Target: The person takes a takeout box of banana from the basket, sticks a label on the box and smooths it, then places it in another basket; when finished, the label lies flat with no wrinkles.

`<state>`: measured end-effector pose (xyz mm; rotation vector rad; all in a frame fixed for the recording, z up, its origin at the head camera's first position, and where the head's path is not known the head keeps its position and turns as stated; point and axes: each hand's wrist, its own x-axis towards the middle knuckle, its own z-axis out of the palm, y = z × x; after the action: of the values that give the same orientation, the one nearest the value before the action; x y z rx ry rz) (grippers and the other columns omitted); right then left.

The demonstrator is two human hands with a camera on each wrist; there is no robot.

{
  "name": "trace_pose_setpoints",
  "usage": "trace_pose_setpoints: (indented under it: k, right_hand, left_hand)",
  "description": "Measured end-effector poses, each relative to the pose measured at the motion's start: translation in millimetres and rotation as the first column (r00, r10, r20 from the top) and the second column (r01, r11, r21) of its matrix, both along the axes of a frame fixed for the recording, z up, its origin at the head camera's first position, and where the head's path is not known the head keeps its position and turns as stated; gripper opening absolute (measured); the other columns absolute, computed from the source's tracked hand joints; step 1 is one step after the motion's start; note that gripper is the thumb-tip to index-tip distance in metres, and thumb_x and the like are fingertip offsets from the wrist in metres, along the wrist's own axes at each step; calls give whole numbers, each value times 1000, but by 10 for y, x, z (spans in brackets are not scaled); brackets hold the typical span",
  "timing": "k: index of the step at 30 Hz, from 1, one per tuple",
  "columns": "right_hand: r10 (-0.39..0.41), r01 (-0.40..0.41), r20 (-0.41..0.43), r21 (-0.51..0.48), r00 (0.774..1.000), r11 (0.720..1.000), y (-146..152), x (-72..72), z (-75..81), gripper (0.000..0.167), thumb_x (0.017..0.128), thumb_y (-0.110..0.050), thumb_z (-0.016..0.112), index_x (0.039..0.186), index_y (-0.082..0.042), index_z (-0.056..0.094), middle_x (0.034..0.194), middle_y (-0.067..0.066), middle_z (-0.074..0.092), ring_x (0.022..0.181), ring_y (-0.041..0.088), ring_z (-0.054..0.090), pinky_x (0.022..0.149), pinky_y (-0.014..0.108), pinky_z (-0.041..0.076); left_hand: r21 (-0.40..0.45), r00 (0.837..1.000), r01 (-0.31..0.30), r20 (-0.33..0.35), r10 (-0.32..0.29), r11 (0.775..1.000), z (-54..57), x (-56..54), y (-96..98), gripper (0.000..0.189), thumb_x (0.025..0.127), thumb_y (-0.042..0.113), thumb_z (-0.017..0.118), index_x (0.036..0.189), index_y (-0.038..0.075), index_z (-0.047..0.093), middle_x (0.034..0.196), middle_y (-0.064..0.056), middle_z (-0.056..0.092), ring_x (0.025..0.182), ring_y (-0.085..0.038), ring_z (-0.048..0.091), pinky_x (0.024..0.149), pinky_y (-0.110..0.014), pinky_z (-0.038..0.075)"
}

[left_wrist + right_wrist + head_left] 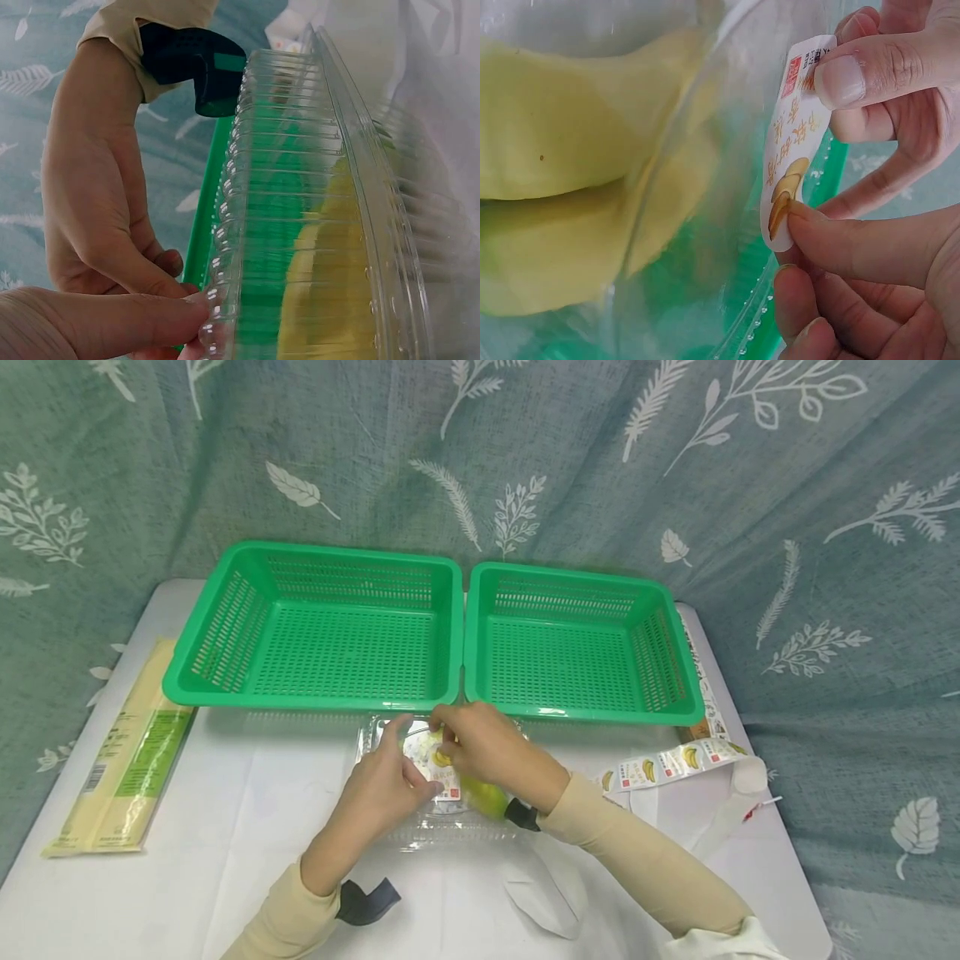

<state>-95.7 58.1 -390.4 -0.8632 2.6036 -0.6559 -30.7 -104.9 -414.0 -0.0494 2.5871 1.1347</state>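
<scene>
A white label with a banana picture (799, 127) is held at the near side of a clear plastic clamshell box (412, 839). My left hand (382, 789) pinches the label's end by the red stamp, thumb on its printed face. At the banana-picture end, my right hand (495, 747) grips the edge between thumb and curled fingers. Yellow-green bananas (562, 127) lie inside the box, seen through its clear wall. In the left wrist view, the fingertips of both hands meet at the box's beaded rim (217, 262).
Two green baskets (462, 635) stand side by side behind the box. A strip of banana labels (675, 762) curls at the right. On the left lies a long pale packet with a green panel (153, 752). Clear-white backing paper (547, 893) rests near the front.
</scene>
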Motion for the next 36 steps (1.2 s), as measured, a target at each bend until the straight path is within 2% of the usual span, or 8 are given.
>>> trace_pose_setpoints:
  k: [11, 20, 28, 32, 36]
  right_hand:
    - [21, -20, -46, 7, 999, 1000, -29, 20, -3, 24, 89, 1, 67, 113, -4, 68, 82, 3, 72, 69, 13, 63, 60, 18, 51]
    - [33, -33, -54, 5, 998, 999, -56, 35, 12, 25, 88, 4, 66, 112, -4, 69, 75, 3, 70, 63, 10, 59, 55, 17, 48]
    - [47, -45, -65, 29, 997, 999, -85, 33, -9, 28, 85, 7, 64, 111, -2, 69, 69, 2, 66, 57, 9, 50, 50, 17, 44]
    - [40, -37, -73, 43, 997, 998, -98, 34, -12, 28, 85, 7, 65, 111, -3, 69, 71, 3, 68, 58, 10, 54, 51, 16, 45]
    - [31, -23, -100, 83, 995, 996, -107, 51, -2, 27, 86, 4, 68, 111, -4, 70, 85, 6, 74, 65, 14, 63, 54, 17, 49]
  left_hand:
    - [-17, 1000, -15, -13, 15, 1000, 4, 7, 13, 102, 79, 20, 83, 156, 2, 20, 71, 6, 70, 69, -11, 61, 94, -51, 50]
    - [-36, 1000, -15, -18, 15, 999, 1, 5, 34, 101, 79, 19, 82, 156, 2, 20, 70, 5, 69, 62, -9, 60, 83, -46, 54]
    - [-74, 999, -4, -54, 0, 997, -2, 15, 47, 100, 78, 18, 82, 156, 0, 22, 68, 7, 68, 61, -8, 59, 80, -45, 54]
    - [-86, 998, -2, -63, -4, 996, 0, 14, 50, 98, 79, 18, 82, 155, 1, 24, 68, 6, 68, 60, -8, 58, 76, -42, 54]
    - [-89, 997, 3, -74, -10, 996, -9, 7, 56, 98, 79, 18, 83, 155, 2, 25, 68, 7, 67, 60, -8, 58, 77, -43, 54]
